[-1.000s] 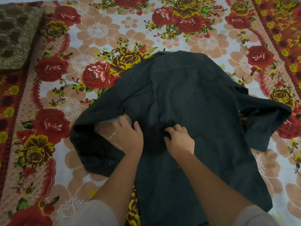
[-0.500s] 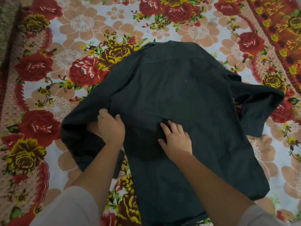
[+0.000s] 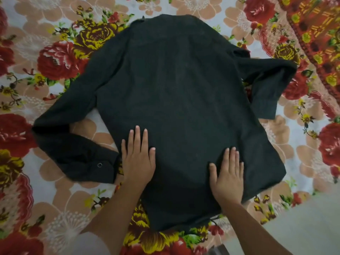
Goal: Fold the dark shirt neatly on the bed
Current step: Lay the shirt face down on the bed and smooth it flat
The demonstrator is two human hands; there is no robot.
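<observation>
Your left hand lies flat, fingers straight, on the shirt at its left edge. Your right hand presses flat the same way nearer the shirt's right edge. Neither grips any cloth. The shirt is spread back-up on the bed, its long axis running away from you and a little askew, with the collar at the far end and the hem nearest you. The left sleeve doubles back, its cuff just beside your left hand, and the right sleeve crooks off the shirt's right shoulder. This looks like the smoothing step — no fold is made yet. Next you'll likely need to take hold of one sleeve and its side and lay them over the shirt's back, keeping the crease parallel to that long axis.
</observation>
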